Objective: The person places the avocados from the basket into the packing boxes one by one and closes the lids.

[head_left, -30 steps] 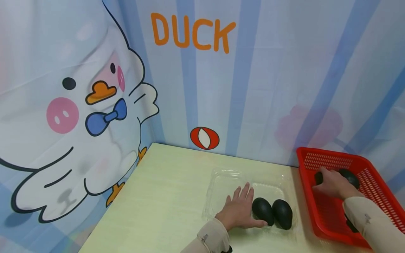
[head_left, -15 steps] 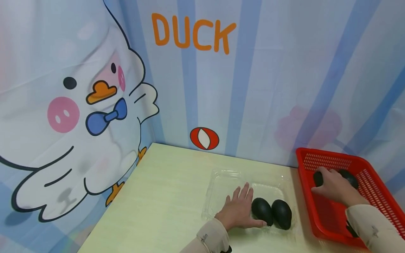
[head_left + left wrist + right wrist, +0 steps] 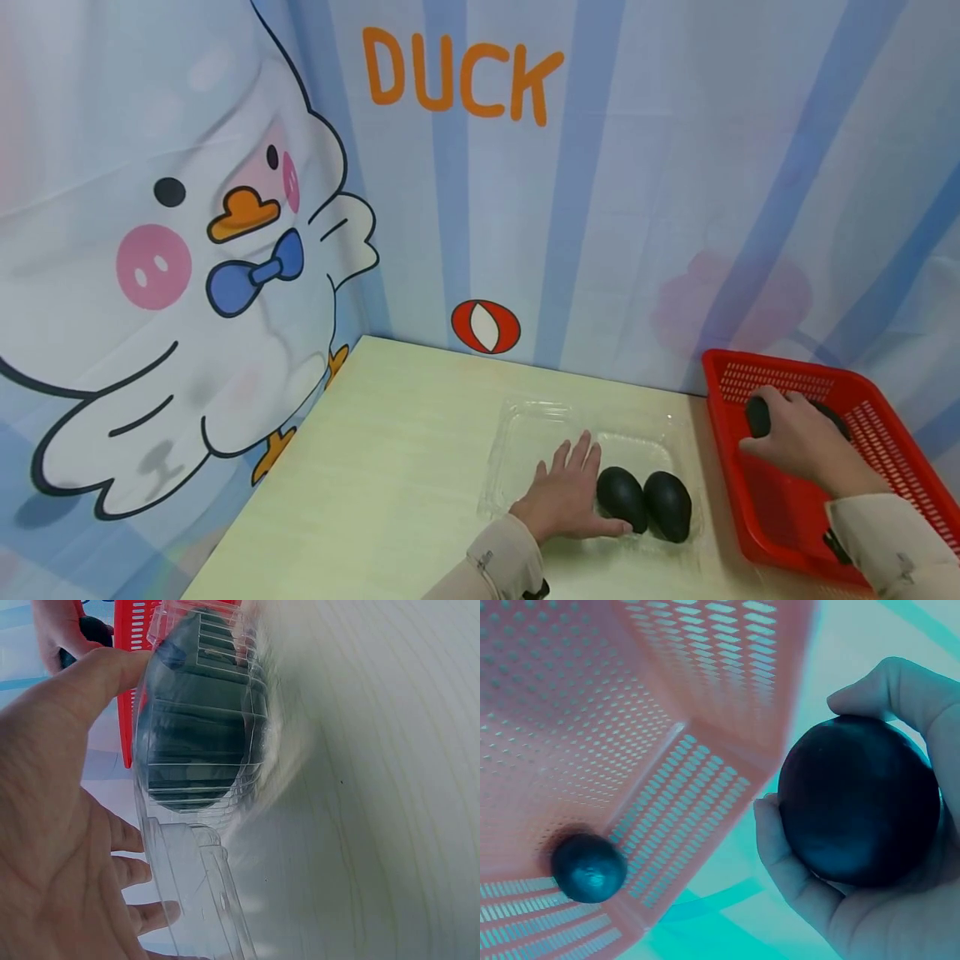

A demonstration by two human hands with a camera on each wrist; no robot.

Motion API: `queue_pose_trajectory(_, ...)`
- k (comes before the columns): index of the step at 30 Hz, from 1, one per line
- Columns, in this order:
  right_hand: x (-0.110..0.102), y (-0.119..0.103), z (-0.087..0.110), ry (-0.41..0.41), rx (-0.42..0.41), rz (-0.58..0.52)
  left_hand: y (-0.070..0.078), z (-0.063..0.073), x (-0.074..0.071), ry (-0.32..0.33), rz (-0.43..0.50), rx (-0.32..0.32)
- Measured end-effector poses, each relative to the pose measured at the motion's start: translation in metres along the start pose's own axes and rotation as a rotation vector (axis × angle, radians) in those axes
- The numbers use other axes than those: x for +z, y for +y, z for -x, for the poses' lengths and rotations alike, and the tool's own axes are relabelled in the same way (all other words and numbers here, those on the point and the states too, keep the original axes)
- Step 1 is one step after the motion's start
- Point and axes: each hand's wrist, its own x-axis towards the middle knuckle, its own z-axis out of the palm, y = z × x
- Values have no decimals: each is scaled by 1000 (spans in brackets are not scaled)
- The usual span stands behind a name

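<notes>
My right hand (image 3: pixel 802 442) grips a dark avocado (image 3: pixel 859 802) over the red basket (image 3: pixel 731 467), fingers and thumb curled round it. Deeper in that basket lies another dark avocado (image 3: pixel 589 868), partly behind the hand in the head view. On the table, a clear plastic container (image 3: pixel 517 433) holds two avocados side by side, a left one (image 3: pixel 619 497) and a right one (image 3: pixel 667 506). My left hand (image 3: pixel 558 504) rests on the container's near left part, fingers spread and straight, its thumb alongside the left avocado.
The basket has perforated walls and stands at the table's right side, near the back curtain. A pale wooden table (image 3: pixel 375 467) spreads left of the container. Behind it hangs a blue striped curtain (image 3: pixel 510 225) with a printed duck.
My right hand has lifted slightly with its avocado, covering more of the other avocado in the basket. The left hand and the container have stayed in place.
</notes>
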Motion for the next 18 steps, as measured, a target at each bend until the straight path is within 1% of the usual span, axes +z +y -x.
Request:
queue_pose_trajectory(8, -9, -25, 8, 1, 11, -34, -1, -1, 0, 3, -2, 4)
queue_pose_trajectory(14, -7, -44, 15, 6, 12, -41, -1, -1, 0, 12, -20, 11)
queue_pose_trajectory(18, -6, -57, 22, 18, -13, -55, 0, 0, 1, 7, -12, 6)
